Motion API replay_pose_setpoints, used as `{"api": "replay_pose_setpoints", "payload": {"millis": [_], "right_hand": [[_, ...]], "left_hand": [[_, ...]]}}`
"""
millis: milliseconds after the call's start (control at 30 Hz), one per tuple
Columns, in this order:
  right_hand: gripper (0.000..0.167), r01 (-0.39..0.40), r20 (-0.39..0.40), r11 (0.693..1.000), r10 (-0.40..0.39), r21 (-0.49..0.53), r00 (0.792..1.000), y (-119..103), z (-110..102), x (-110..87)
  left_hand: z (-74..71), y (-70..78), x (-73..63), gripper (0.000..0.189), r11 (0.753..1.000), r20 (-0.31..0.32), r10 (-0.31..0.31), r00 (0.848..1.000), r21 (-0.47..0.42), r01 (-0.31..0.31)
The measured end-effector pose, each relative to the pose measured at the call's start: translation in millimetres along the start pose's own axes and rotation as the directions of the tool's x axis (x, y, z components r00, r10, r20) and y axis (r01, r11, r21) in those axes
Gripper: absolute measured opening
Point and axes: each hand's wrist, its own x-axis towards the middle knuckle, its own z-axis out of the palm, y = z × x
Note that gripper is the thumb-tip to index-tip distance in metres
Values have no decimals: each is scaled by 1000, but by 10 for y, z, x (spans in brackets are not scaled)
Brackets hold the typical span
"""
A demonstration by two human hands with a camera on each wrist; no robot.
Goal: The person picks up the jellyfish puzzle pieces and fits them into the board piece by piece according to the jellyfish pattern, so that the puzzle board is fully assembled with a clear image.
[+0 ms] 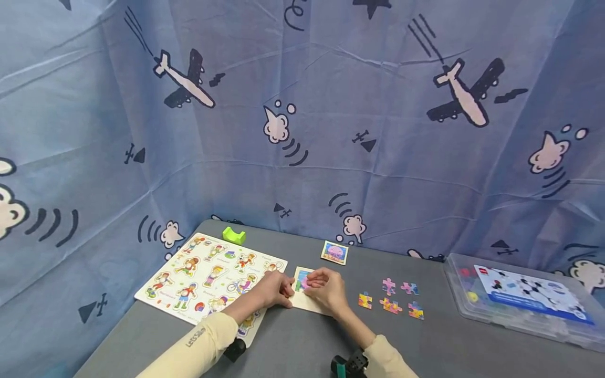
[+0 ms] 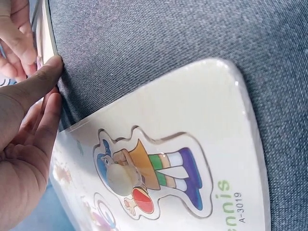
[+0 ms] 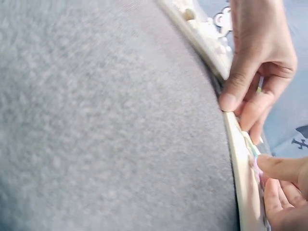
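A small cream jigsaw tray (image 1: 308, 303) with a blue, green and pink picture in it lies between the two hands. My left hand (image 1: 274, 290) grips the tray's near left corner, thumb on the edge, as the left wrist view also shows. Over the picture, my right hand (image 1: 329, 291) pinches a pink jigsaw piece (image 3: 257, 166) with thumb and fingertips, low against the tray. Its fingers hide most of the piece. Right of that hand lie several loose jigsaw pieces (image 1: 390, 305) in yellow, pink and blue.
A large white sports puzzle board (image 1: 200, 299) lies under my left forearm. Behind the tray is a small jellyfish picture card (image 1: 334, 253). A bright green block (image 1: 233, 235) sits at the back left, and a clear plastic case (image 1: 515, 328) on the right.
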Motion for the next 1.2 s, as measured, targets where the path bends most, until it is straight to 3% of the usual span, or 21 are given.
{"api": "replay_pose_setpoints", "payload": {"millis": [167, 433, 600, 967, 1200], "right_hand": [[28, -49, -12, 989, 51, 141, 999, 5, -159, -53], [27, -84, -15, 976, 88, 202, 996, 78, -522, -112], [29, -116, 11, 979, 116, 170, 993, 132, -748, -148], [33, -119, -23, 992, 121, 49, 992, 203, -1303, -187], [37, -8, 14, 1000, 8, -12, 1000, 322, -1693, -174]], "left_hand": [[0, 23, -4, 18, 1000, -1, 3, 1000, 8, -3], [-18, 77, 1, 19, 997, -3, 15, 1000, 78, -14], [-2, 103, 6, 20, 997, 5, -20, 1000, 69, 19], [32, 108, 23, 21, 996, 5, -32, 999, 80, 31], [31, 91, 34, 20, 993, 12, -39, 999, 113, 38]]}}
